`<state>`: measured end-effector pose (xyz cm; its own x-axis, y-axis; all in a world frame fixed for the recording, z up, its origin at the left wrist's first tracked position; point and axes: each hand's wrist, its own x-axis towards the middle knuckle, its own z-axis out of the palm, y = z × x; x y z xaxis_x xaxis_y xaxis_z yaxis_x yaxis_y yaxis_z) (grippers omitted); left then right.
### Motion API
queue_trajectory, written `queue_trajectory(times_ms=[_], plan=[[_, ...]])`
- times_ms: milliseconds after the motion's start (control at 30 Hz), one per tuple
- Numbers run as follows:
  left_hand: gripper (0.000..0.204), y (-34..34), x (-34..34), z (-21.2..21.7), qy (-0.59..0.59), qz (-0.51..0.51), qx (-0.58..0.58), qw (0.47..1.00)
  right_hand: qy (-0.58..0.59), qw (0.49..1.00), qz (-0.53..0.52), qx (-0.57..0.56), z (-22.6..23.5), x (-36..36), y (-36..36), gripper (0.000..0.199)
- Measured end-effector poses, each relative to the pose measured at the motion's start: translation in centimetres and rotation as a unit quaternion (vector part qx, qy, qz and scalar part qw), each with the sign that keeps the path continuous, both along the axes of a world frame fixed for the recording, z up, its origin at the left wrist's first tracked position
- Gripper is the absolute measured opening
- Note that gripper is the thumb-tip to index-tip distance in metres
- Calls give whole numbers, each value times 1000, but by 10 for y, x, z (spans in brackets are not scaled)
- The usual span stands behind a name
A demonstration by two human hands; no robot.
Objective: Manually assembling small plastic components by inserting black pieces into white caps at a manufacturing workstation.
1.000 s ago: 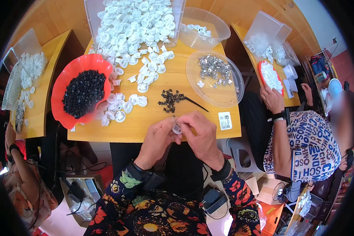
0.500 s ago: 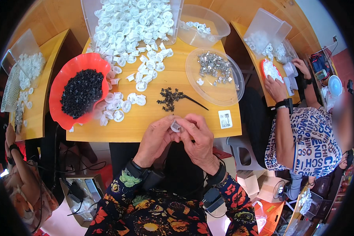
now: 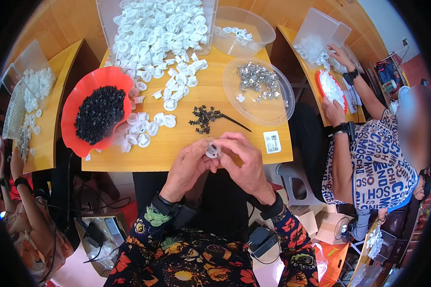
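Currently my left hand (image 3: 189,165) and right hand (image 3: 242,160) both pinch one white cap (image 3: 212,150) above the table (image 3: 187,148) edge; I judge it light, stiff, best gripped by its rim.

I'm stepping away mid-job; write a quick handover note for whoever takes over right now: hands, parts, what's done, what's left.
Left hand and right hand: both pinch one small white plastic ring between them, just above the near edge of the wooden table.
Parts: black pieces in the red bowl; a small heap of black pieces with a thin black tool mid-table; metal bits in the clear round dish; loose white rings spread from the far tray.
Done: one ring picked up and in hand.
Left: the large pile of rings remains on the table.
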<state>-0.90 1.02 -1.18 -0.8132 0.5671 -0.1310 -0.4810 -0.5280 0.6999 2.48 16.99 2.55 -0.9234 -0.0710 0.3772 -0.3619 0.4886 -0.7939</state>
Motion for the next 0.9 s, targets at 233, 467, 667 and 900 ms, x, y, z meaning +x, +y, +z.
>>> queue_trajectory(times_ms=[233,467,667,900], plan=[[34,-3,0,-2,15,21,-11,1000,46,997,24,61,1,-6,-1,30],[34,0,1,-6,14,34,-41,998,23,994,63,88,14,-10,2,34],[35,2,3,0,32,27,-63,997,44,990,71,114,12,-12,6,36],[33,2,2,-4,79,-11,-89,993,21,983,89,162,15,-11,9,40]])
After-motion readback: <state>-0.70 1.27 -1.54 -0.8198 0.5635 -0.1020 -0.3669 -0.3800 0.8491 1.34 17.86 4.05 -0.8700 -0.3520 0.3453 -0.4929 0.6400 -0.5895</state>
